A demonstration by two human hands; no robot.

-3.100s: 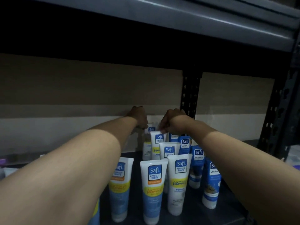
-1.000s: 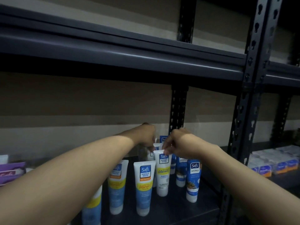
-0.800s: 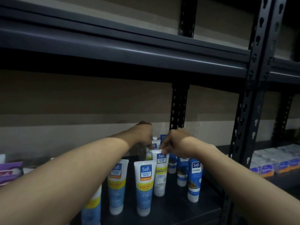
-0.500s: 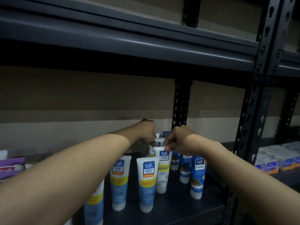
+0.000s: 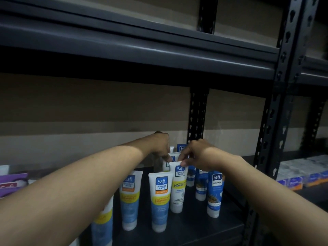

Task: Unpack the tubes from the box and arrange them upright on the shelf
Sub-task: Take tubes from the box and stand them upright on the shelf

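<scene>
Both hands (image 5: 177, 153) pinch white tube's (image 5: 178, 189) top.

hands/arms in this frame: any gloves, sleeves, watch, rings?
Both forearms are bare from the bottom edge of the frame to the wrist: no sleeves in view. The left hand and the right hand wear no gloves. No watch, band or bracelet shows at either wrist. No ring is visible, though the fingers are partly hidden and the light is dim.
</scene>
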